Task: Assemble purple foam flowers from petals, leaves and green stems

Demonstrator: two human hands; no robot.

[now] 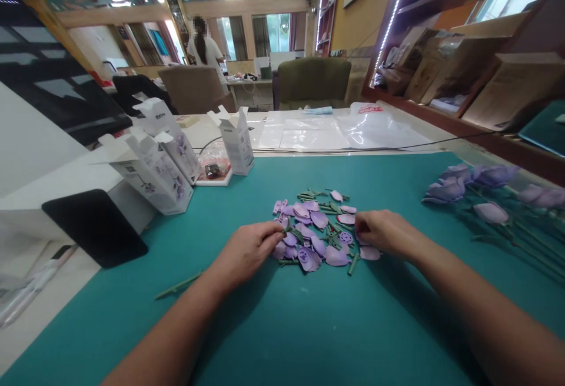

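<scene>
A heap of small purple petal pieces and green stem pieces (pixel 315 227) lies on the teal mat (pixel 282 315) in front of me. My left hand (pixel 247 250) rests at the heap's left edge, its fingers pinched on a small green piece. My right hand (pixel 384 232) lies at the heap's right edge, fingers curled down onto the pieces; what they hold, if anything, is hidden. A single green stem (pixel 179 286) lies apart on the mat to the left.
Finished purple flowers (pixel 477 189) with green stems lie at the mat's right. Opened white boxes (pixel 154 165) stand at the left, with a black tablet (pixel 95 227) beside them. Clear plastic sheets (pixel 335 130) lie behind. A person stands far back by chairs.
</scene>
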